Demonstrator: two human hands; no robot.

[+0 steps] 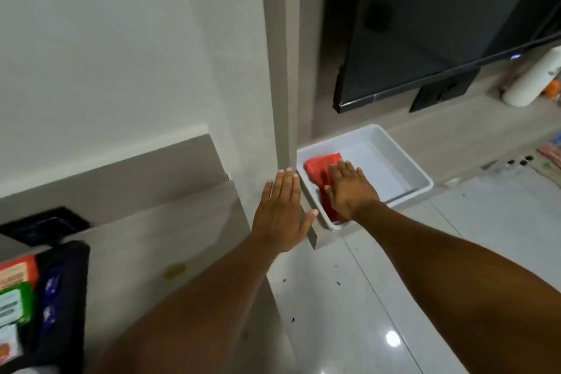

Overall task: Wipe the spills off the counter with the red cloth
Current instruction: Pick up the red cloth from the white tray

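The right hand (349, 188) is lying flat, fingers spread, on the red cloth (318, 170) in the white tray (403, 161), while the left hand (280, 212) is hovering open and empty over the counter (158, 240).

The red cloth (317, 170) lies bunched in the left end of a white tray (391, 143), partly covered, so its full shape is hard to judge. The spill (175, 270) is a small yellowish-brown blot on the pale worktop (145, 240), near its front edge and well apart from the cloth.
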